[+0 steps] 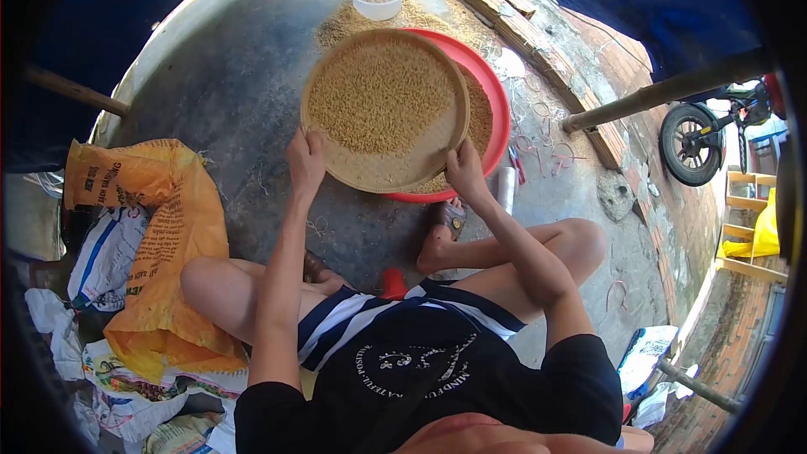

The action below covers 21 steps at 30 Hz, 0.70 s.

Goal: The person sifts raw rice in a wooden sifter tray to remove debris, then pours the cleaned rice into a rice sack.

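- My T-shirt is black; its short sleeves end above the elbows;
- a white chest print curves round in a ring of lettering; I can make out "MINDFUL", the rest is hard to read;
- my shorts carry broad navy and white stripes;
- dark brown straps cross my foot, with a round fastening;
- my left grip and right grip are bare
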Motion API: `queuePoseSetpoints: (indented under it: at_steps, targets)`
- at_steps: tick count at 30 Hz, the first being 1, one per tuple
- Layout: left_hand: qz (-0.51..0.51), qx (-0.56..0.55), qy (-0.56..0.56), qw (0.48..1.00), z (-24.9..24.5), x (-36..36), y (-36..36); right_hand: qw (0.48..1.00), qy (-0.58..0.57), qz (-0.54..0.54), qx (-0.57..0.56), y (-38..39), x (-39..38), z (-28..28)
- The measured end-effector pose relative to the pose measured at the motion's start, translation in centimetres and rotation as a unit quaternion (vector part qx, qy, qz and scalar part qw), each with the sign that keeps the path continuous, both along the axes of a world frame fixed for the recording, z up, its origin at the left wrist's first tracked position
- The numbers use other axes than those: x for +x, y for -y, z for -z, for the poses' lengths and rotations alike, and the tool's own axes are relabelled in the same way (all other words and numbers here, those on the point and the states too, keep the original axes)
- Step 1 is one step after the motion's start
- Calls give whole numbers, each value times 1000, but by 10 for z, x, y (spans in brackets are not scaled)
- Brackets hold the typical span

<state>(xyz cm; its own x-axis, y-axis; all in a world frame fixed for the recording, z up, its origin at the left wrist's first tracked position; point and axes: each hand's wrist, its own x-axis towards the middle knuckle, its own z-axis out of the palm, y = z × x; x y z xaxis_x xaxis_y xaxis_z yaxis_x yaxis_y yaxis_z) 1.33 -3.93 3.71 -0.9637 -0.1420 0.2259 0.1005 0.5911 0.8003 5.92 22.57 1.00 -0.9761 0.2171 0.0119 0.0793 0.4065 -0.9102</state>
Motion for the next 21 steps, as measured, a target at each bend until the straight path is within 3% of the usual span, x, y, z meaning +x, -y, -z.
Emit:
queuePoseSetpoints:
  at_steps: [1,3,5,7,8,10,11,14,16,17,19,21]
  targets:
    - [4,58,-36,998,-22,2,-4,1000,0,-2,1,1,-3,-8]
    - [8,47,-67,997,-17,-5,-4,998,-51,2,-34,4,-6,-21]
    - [12,36,-99,994,10,-8,-2,1000,-15,-4,18,-2,-14,16]
    - [13,-44,29,999,73,-12,6,992,74,-12,100,-8,-15,58]
    - [13,-44,29,999,79,-11,4,992,74,-12,101,-8,-12,52]
    - [-17,26,268,963,89,-2,3,952,301,-40,29,-3,-1,32]
    - [-17,25,266,963,95,-4,6,953,299,-40,29,-3,0,34]
    - [-3,-14,188,982,94,-5,10,964,262,-38,-17,-4,0,38]
    - [-3,-7,14,1000,41,-3,4,997,6,-3,71,0,-1,23]
    - [-3,-7,14,1000,17,-3,1,997,5,-3,72,1,-3,14]
    - [7,79,-111,991,-14,-4,-4,989,-141,6,40,2,-9,0]
    - [10,66,-98,993,-3,-11,-2,996,-91,-6,10,0,-15,11]
